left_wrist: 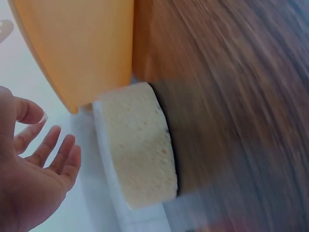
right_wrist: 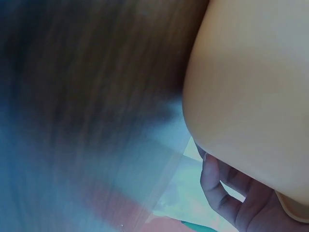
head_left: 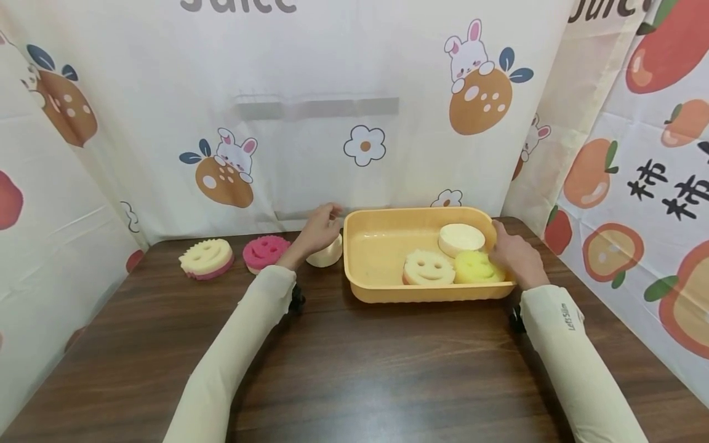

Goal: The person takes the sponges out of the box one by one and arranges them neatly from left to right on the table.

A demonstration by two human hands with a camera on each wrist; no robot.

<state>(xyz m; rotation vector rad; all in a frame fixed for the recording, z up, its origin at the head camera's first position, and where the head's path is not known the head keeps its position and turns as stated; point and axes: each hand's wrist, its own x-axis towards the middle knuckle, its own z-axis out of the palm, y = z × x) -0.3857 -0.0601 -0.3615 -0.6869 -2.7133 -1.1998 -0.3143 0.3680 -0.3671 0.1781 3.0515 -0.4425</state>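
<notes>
Just left of the yellow tray (head_left: pixel 376 258), my left hand (head_left: pixel 320 232) hovers above a round cream sponge (head_left: pixel 325 253) lying on the table. In the left wrist view, its loosely bent fingers (left_wrist: pixel 60 154) hold nothing and stay apart from the sponge. My right hand (head_left: pixel 515 253) grips the tray's right rim; in the right wrist view its fingers (right_wrist: pixel 219 193) curl against the outer wall, and the thumb is hidden. Inside the tray lie a cream smiley sponge (head_left: pixel 429 269), a yellow smiley sponge (head_left: pixel 477 267) and a round cream sponge (head_left: pixel 461 239).
A pink smiley sponge (head_left: pixel 266 251) and a cream-topped smiley sponge (head_left: pixel 207 257) with a pink base lie farther left on the dark wooden table (head_left: pixel 354 369). A printed curtain (head_left: pixel 310 160) hangs close behind the tray and along both sides.
</notes>
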